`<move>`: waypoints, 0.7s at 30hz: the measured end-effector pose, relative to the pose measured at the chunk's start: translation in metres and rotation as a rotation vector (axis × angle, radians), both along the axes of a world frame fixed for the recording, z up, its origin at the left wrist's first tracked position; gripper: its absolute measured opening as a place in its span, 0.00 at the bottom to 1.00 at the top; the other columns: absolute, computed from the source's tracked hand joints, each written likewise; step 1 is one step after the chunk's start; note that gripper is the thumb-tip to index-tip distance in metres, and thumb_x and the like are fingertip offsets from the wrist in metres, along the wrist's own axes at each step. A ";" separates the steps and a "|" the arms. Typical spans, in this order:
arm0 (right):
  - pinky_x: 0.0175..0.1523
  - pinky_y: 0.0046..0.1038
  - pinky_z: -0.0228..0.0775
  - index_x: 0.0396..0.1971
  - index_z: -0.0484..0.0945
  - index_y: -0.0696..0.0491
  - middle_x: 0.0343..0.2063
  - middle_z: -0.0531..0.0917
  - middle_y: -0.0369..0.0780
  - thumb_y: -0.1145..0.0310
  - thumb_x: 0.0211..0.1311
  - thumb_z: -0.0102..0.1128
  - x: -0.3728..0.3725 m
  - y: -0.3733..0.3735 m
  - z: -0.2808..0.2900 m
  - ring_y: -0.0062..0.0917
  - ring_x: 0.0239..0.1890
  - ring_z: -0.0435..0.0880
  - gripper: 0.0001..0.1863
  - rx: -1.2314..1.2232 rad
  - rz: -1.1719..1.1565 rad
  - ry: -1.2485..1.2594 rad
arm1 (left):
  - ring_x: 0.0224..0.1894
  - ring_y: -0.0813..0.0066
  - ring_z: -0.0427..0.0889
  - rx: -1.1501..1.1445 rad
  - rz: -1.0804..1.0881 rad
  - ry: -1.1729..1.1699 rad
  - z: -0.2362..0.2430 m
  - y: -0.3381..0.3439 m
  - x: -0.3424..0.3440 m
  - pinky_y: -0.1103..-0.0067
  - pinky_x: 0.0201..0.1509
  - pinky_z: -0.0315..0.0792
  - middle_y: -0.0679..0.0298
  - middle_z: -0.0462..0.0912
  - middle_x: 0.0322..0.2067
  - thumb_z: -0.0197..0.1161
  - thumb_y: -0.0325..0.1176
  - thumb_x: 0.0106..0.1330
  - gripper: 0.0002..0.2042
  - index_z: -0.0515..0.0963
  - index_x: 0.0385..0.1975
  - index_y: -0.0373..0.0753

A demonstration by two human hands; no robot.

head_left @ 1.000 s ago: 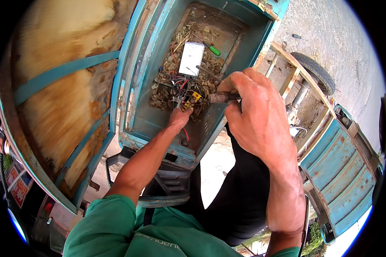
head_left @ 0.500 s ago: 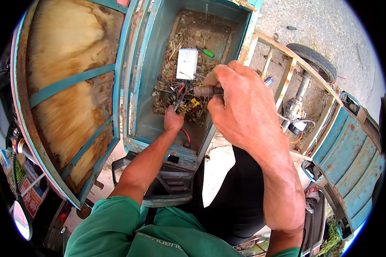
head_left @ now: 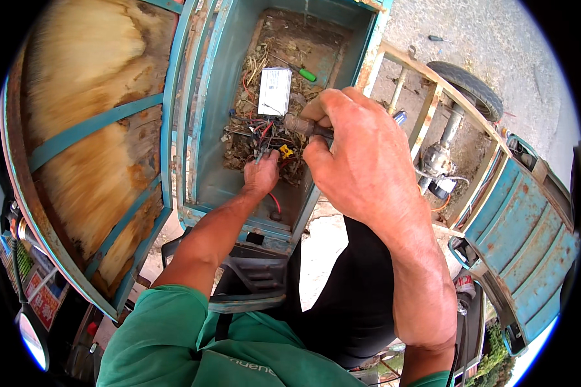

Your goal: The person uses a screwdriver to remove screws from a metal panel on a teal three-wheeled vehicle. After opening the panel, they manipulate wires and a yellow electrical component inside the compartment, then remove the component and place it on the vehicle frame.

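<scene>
My right hand [head_left: 371,161] is closed round a brownish cylinder with a dark end [head_left: 298,125], held over the teal metal box [head_left: 206,138]. Its kind is unclear, and my fingers cover part of it. Down in the box, my left hand [head_left: 262,173] has its fingers closed on thin wires [head_left: 263,152] from a tangled bundle. Next to those fingertips is a yellow connector [head_left: 286,152]. The bundle runs up to a white rectangular module [head_left: 275,91] with a label. A red wire [head_left: 275,203] trails behind my left hand.
A green-handled screwdriver [head_left: 308,75] lies on dry leaf litter inside the box. At left, a lid with a stained wooden panel [head_left: 100,77] stands raised. On the right are a rusty frame [head_left: 426,122], a wheel [head_left: 468,90] and an axle. Another screwdriver [head_left: 438,39] rests on the ground.
The view has shifted slightly, so the box and lid sit further left. My left hand has moved a little closer to the yellow connector; the right still holds the cylinder.
</scene>
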State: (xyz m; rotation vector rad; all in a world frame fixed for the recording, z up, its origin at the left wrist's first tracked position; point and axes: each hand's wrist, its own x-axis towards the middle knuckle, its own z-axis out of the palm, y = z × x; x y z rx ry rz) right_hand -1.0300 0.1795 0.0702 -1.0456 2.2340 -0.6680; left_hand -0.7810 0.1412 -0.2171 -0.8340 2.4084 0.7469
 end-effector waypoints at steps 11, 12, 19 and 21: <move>0.47 0.41 0.74 0.35 0.79 0.60 0.35 0.81 0.49 0.76 0.50 0.60 -0.001 0.001 0.004 0.46 0.41 0.82 0.10 0.019 0.029 -0.013 | 0.35 0.60 0.84 -0.015 -0.315 0.275 -0.053 -0.020 0.026 0.65 0.36 0.77 0.60 0.82 0.33 0.58 0.28 0.56 0.08 0.76 0.36 0.43; 0.47 0.42 0.74 0.35 0.79 0.60 0.35 0.81 0.49 0.76 0.50 0.60 -0.001 0.002 0.003 0.46 0.41 0.81 0.10 0.015 0.025 -0.017 | 0.36 0.60 0.84 -0.023 -0.341 0.248 -0.047 -0.021 0.021 0.65 0.36 0.77 0.60 0.82 0.33 0.58 0.28 0.56 0.08 0.76 0.36 0.43; 0.47 0.41 0.74 0.35 0.79 0.60 0.35 0.81 0.49 0.76 0.49 0.59 -0.003 0.003 0.001 0.46 0.40 0.81 0.10 0.013 0.027 -0.046 | 0.33 0.59 0.84 -0.026 -0.356 0.195 -0.027 -0.021 0.009 0.65 0.35 0.77 0.59 0.81 0.31 0.56 0.28 0.58 0.07 0.75 0.35 0.42; 0.47 0.41 0.74 0.35 0.79 0.60 0.34 0.81 0.49 0.77 0.49 0.59 -0.003 0.002 0.002 0.46 0.40 0.82 0.11 0.009 0.023 -0.059 | 0.33 0.59 0.84 -0.040 -0.317 0.210 -0.030 -0.018 0.011 0.65 0.35 0.77 0.59 0.81 0.31 0.56 0.28 0.58 0.06 0.75 0.34 0.42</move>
